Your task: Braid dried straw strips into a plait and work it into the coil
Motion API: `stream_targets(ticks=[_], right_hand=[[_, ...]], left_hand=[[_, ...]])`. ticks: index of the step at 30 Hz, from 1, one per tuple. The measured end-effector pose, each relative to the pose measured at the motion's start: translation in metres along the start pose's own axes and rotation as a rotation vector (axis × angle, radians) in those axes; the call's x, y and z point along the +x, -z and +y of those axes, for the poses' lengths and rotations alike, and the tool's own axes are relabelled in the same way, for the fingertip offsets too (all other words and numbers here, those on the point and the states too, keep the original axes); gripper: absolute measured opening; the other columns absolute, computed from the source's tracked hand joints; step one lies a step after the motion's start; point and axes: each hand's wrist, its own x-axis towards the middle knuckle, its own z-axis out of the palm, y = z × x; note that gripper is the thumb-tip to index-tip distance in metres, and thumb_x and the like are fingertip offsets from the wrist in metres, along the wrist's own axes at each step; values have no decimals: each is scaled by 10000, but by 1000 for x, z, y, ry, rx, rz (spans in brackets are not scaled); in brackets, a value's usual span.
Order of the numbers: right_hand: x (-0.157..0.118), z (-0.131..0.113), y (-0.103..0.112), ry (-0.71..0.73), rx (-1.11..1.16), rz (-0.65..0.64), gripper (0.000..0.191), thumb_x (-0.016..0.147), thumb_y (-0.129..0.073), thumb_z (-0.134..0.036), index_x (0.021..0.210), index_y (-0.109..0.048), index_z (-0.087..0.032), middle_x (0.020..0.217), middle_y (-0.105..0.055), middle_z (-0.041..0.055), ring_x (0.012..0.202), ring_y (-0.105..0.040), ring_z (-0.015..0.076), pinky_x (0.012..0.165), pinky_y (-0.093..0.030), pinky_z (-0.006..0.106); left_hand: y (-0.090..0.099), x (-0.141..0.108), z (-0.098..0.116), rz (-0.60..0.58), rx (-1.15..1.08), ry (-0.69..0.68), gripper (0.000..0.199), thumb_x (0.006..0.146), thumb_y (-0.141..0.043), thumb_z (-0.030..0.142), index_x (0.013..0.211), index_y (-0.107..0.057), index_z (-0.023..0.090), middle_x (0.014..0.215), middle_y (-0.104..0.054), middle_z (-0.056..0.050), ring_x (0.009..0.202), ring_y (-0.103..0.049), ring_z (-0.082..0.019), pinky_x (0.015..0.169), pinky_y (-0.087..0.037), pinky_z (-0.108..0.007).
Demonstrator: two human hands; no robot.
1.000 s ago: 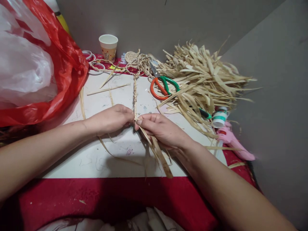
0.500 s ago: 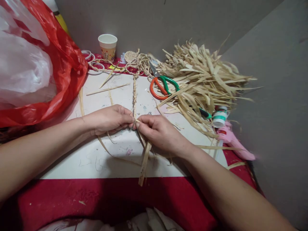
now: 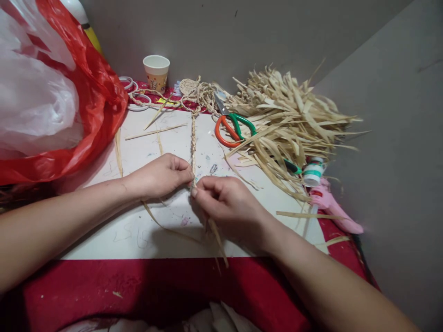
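A thin braided straw cord [image 3: 194, 138] runs from the tangle of cord at the back down to my hands. My left hand [image 3: 164, 174] pinches the braid between thumb and fingers near its lower end. Just below and to the right, my right hand [image 3: 224, 200] is closed on the cord's straw strands, thumb against forefinger. Loose strand ends [image 3: 218, 242] hang out beneath the right hand toward the front edge of the board. Its curled fingers hide part of the strands.
On the white board [image 3: 104, 240] lie scissors [image 3: 238, 129] and straw bits. A straw heap [image 3: 287, 110] fills the back right, near a small bottle [image 3: 313, 173] and a pink glue gun [image 3: 334, 210]. At the back are a paper cup [image 3: 156, 74] and coiled braid [image 3: 189, 86]; a red bag [image 3: 104, 92] stands left.
My right hand has shifted slightly down, away from my left hand, along the cord. The hanging strands have swung to the right. The view has tilted a little.
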Motion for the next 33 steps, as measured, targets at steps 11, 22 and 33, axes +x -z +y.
stream_targets(ticks=[11, 22, 33], right_hand=[[-7, -3, -13, 73, -541, 12, 267, 903, -397, -284, 729, -559, -162, 572, -547, 40, 480, -347, 114, 523, -191, 286], [5, 0, 31, -66, 384, 213, 262, 826, -584, -398, 715, -591, -161, 558, -540, -5, 405, -387, 66, 403, -248, 216], [20, 17, 10, -267, 871, -264, 363, 814, -592, -458, 649, -491, -151, 423, -278, -100, 366, -187, 23, 354, -156, 151]], left_hand=[[-5, -1, 3, 26, -260, 94, 222, 784, -579, 196, 578, -505, 161, 384, -353, 74, 335, -252, -29, 356, -143, -210], [6, -1, 7, -112, -334, 72, 254, 827, -562, 216, 590, -491, 160, 398, -353, 73, 332, -261, -21, 352, -164, -185], [6, -1, 8, -144, -236, 35, 192, 834, -555, 243, 670, -538, 145, 418, -346, 78, 354, -243, -20, 359, -147, -180]])
